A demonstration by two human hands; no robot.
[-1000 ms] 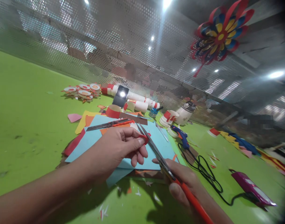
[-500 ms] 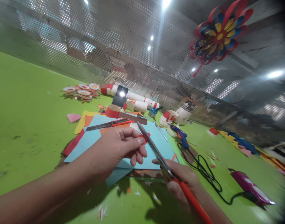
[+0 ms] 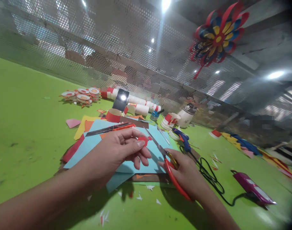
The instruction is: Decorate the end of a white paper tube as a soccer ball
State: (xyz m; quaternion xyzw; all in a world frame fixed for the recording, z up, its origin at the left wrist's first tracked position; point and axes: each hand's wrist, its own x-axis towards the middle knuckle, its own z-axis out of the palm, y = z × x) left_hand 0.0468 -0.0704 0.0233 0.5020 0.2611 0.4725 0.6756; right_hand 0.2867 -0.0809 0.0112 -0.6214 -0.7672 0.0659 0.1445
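Note:
Between thumb and fingers, my left hand [image 3: 123, 148] pinches a small red paper piece [image 3: 143, 140] above the blue sheets. My right hand [image 3: 184, 166] grips a pair of red-handled scissors [image 3: 162, 151], whose blades point up and left, just right of the red piece. Beneath both hands lies a stack with light blue paper [image 3: 88, 148] on top and yellow, orange and brown sheets showing at its edges. A utility knife [image 3: 109, 127] and a pen [image 3: 162, 134] rest on the stack.
Behind the stack stand a phone [image 3: 121, 99], paper tubes [image 3: 143, 103], a blue bottle [image 3: 154, 115] and paper rings [image 3: 171, 119]. A glue gun [image 3: 183, 137] lies to the right, its cable running to a purple power strip [image 3: 253, 187]. Layered discs [image 3: 82, 95] sit at the back left; scraps [image 3: 139, 196] lie in front.
The scissors have turned in my right hand, so more of their handle loops show, and their blades have shifted off the red paper piece. My left hand stays in nearly the same place.

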